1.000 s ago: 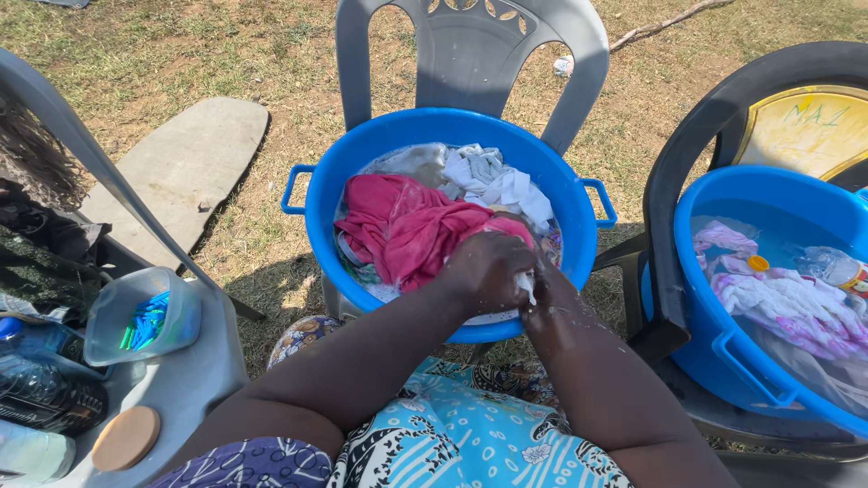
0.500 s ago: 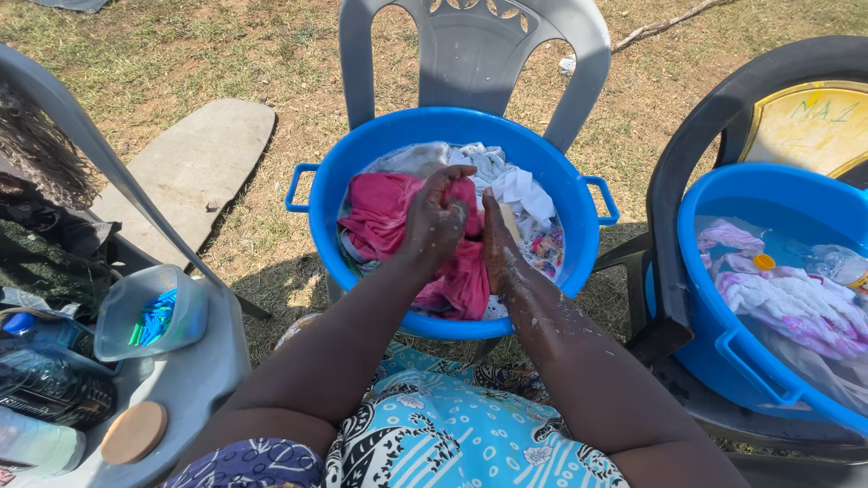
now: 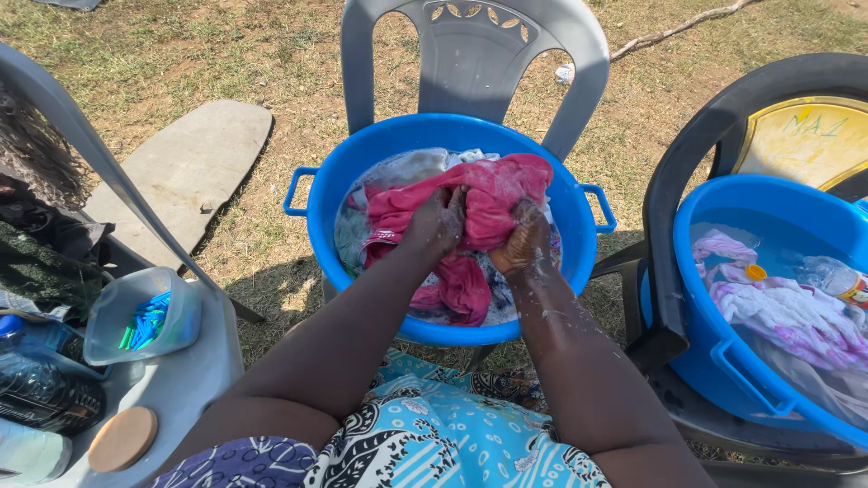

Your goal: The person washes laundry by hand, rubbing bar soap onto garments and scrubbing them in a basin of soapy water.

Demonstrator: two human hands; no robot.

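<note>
Two hands: both are in one blue tub, seen from the head camera.
Left hand (image 3: 437,221): clenched tight on the pink cloth (image 3: 484,203), near the middle of the tub.
Right hand (image 3: 524,242): also clenched on the pink cloth, just beside the left hand, wet and soapy.
Pink cloth: bunched up between the two hands; one part lies toward the far rim, another part hangs down toward the near rim.
Tub (image 3: 339,172): round and blue, with a handle on each side; it sits on the seat of a grey chair (image 3: 475,54).
White clothes (image 3: 411,167): in the tub at the far left side, under and behind the pink cloth, in soapy water.
Second tub (image 3: 714,348): blue, at the right edge of the picture, on a black chair (image 3: 683,163).
Pale clothes (image 3: 787,312): soaking in the second tub's water.
Clear box (image 3: 117,312): on a grey seat at the left, with blue and green pegs (image 3: 145,323) inside.
Bottles (image 3: 41,380): at the left edge, near the box.
Round wooden lid (image 3: 122,438): on the near corner of the grey seat.
Flat stone (image 3: 181,167): on the grass, left of the tub.
Lap: a blue patterned dress (image 3: 434,434), at the bottom of the picture.
</note>
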